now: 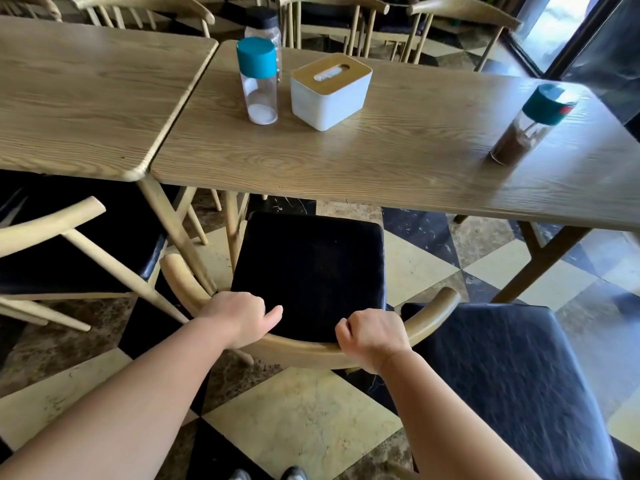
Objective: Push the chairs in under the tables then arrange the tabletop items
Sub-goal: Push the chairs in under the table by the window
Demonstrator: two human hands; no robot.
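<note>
Nearest, two shoe tips (268, 474) at the bottom edge on the checkered floor (301, 420). Above them, left hand (239, 318) curled over the curved wooden backrest of the chair (308, 268), thumb pointing out over the black seat cushion; right hand (372, 337) clamped on the same backrest further right, fingers wrapped round the rail. Chair standing pulled out, seat front only just reaching the near edge of the right desk (398, 161), most of the cushion out in the open. Just right of it, a second chair (502, 368) with a black seat, also out from under that desk. To the left, a third chair (83, 237) with its seat partly beneath the left desk (86, 98). Both desks butted edge to edge, light wood grain. On the right desk, a clear jar with a teal lid (258, 81) holding a little white powder, just beside a white tissue box (329, 90) with a wooden slotted top; behind the jar, a second clear jar with a dark lid (265, 27). Well apart, near the right end, a brown-powder jar (531, 124) with a teal lid and a red mark on it, writing too blurred to read. No legible labels elsewhere. Farthest, more wooden chairs (332, 15) behind the desks.
</note>
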